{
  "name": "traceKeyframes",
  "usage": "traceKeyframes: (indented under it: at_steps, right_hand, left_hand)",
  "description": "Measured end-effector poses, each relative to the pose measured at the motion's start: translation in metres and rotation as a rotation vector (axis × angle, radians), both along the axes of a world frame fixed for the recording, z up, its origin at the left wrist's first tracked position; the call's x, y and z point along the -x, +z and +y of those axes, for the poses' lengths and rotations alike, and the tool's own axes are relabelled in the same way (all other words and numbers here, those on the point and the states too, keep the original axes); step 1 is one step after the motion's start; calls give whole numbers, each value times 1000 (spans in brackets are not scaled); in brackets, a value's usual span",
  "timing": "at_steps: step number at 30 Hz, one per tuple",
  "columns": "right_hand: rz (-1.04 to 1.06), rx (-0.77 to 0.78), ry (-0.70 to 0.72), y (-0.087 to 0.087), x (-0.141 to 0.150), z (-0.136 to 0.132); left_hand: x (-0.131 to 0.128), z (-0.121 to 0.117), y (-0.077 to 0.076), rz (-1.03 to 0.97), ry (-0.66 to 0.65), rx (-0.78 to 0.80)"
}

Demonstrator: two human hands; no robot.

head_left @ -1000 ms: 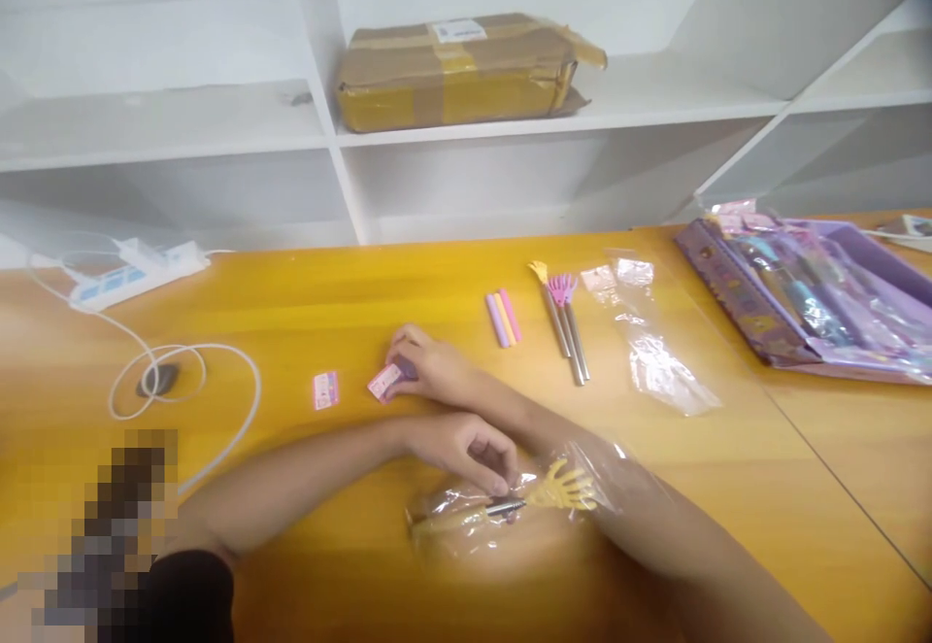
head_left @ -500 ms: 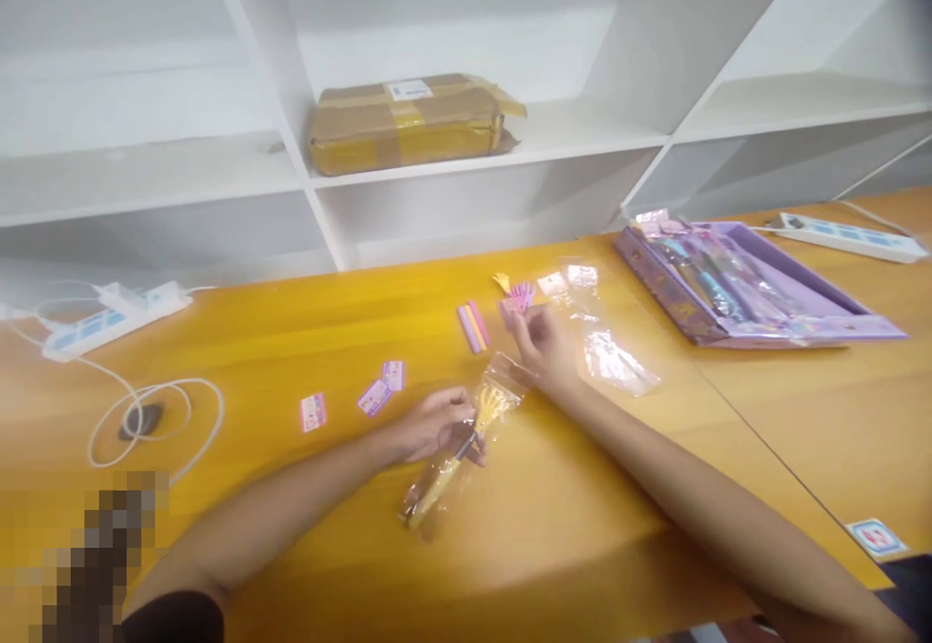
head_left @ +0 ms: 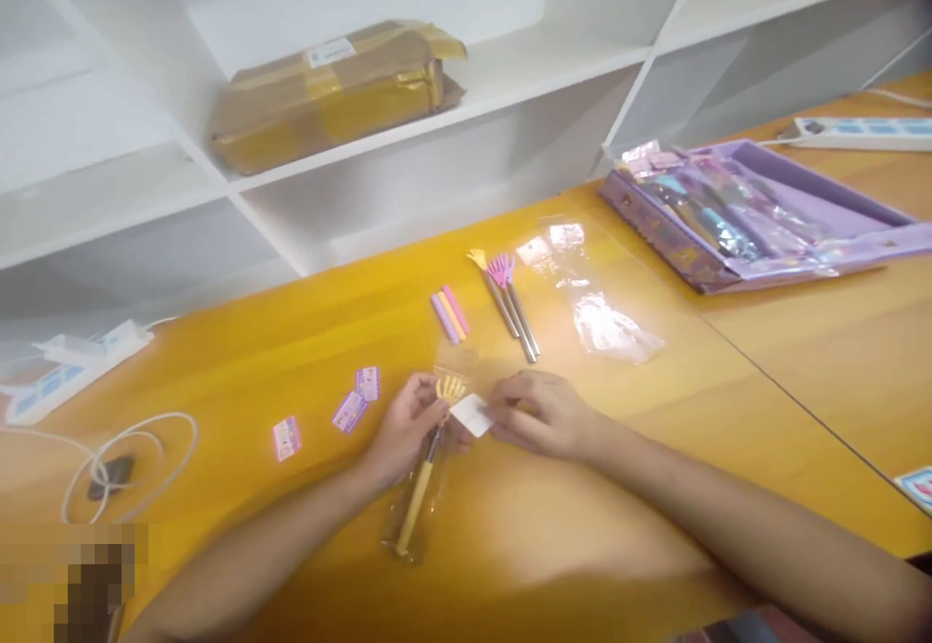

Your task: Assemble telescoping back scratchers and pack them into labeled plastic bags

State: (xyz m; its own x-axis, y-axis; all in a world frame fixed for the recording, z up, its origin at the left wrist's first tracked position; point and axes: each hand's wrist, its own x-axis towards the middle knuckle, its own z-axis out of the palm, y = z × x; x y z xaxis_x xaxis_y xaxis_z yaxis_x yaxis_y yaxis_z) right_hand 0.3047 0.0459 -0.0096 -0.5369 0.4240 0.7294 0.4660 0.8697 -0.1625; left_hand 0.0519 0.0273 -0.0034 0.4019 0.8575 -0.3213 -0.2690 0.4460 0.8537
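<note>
My left hand (head_left: pixel 405 426) is closed around a yellow back scratcher (head_left: pixel 415 505) in a clear plastic bag (head_left: pixel 454 359); its hand-shaped head points away from me. At the right side of that head, my right hand (head_left: pixel 545 414) pinches a small white card (head_left: pixel 473 415) between its fingertips. The card overlaps part of the bag. Beyond my hands lie unwrapped metal scratcher rods, one with a yellow head (head_left: pixel 477 257) and others with pink heads (head_left: pixel 501 271). Purple, yellow and pink handle tubes (head_left: pixel 449 314) rest beside them.
Small printed cards (head_left: pixel 286 438) lie on the left. Clear bags (head_left: pixel 608 327) are spread right of the rods. A purple box (head_left: pixel 655 240) holds more packaged items at the far right. Power strips (head_left: pixel 80 371) with cables and a taped carton (head_left: pixel 327 99) on the shelf stand around.
My right hand has moved back toward me from the pink scratcher heads, to beside my left hand, and now shows a white card. The bagged scratcher stays in my left hand. The view has shifted.
</note>
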Motion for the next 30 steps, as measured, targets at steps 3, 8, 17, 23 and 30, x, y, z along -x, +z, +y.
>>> traceKeyframes:
  at_steps: [3,8,17,23,30]
  right_hand:
    - [-74,151,20,2,3,-7]
    - [-23,134,14,7,1,-4]
    - [-12,0,70,14,2,2]
    - [-62,23,16,13,2,0]
    - [-11,59,10,13,3,0]
  left_hand:
    - [1,2,3,22,-31,9]
    - [3,6,7,10,-118,49]
    - [7,3,5,-19,-211,-34]
    - [9,3,3,22,-225,-48]
    - [10,2,8,19,-314,-124]
